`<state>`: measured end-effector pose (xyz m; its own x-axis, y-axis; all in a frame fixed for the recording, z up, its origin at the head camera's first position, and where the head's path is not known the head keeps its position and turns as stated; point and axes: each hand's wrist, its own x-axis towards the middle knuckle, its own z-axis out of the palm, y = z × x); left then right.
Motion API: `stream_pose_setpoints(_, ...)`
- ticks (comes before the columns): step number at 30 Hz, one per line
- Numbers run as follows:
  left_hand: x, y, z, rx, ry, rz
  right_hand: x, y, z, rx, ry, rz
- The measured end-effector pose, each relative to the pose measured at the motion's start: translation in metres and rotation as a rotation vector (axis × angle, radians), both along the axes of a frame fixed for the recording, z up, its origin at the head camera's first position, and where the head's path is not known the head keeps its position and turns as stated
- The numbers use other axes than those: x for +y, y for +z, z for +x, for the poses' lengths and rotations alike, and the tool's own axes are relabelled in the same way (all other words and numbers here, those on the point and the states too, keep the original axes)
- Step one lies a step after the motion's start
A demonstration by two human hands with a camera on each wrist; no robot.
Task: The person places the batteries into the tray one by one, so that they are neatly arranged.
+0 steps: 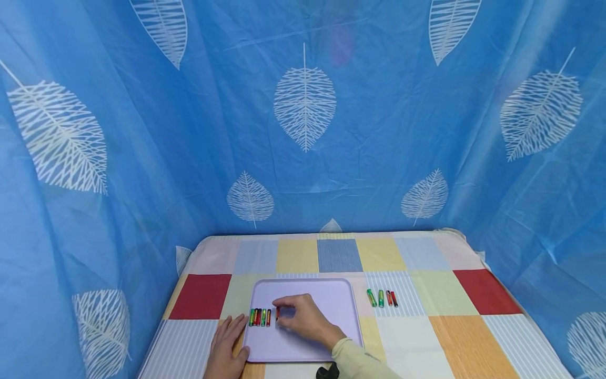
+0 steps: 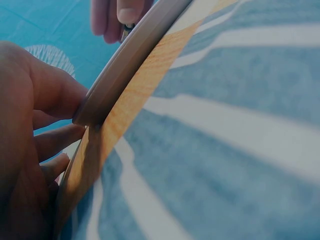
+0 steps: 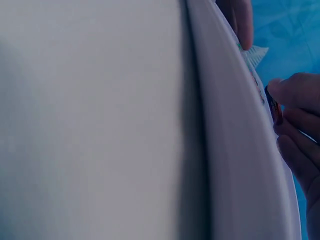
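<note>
Right hand [image 1: 304, 318] pinches red-black battery [image 1: 278, 312] over tray [image 1: 284, 347], lettering unreadable; left hand [image 1: 226, 348], fingers extended, touches tray's left rim.

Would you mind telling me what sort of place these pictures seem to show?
Probably a curtained-off tabletop workspace, perhaps a makeshift booth: blue leaf-print fabric hangs around three sides of a patchwork tablecloth, on which a lilac tray holds a row of batteries.

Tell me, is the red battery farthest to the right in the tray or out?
Out: that red battery lies on the patchwork cloth, right of the tray.
</note>
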<state>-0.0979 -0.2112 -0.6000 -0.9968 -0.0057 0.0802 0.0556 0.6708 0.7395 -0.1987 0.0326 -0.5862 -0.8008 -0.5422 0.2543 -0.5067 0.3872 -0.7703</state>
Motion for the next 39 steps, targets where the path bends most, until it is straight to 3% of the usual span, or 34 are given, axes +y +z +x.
stream_pose_setpoints(14,0.001,-0.005,0.004,0.050,-0.020,0.017,-0.015,-0.006,0.005,0.078,-0.015,0.092)
stream_pose_setpoints(25,0.001,0.002,0.001,-0.026,-0.006,0.014,-0.021,0.000,0.004,0.088,-0.012,0.119)
stream_pose_setpoints(32,0.001,0.000,-0.002,-0.075,0.011,0.013,-0.023,0.001,0.003,0.085,-0.001,0.122)
stream_pose_setpoints(39,-0.001,-0.002,-0.002,-0.052,0.003,0.001,-0.018,-0.001,0.004,0.098,0.022,0.110)
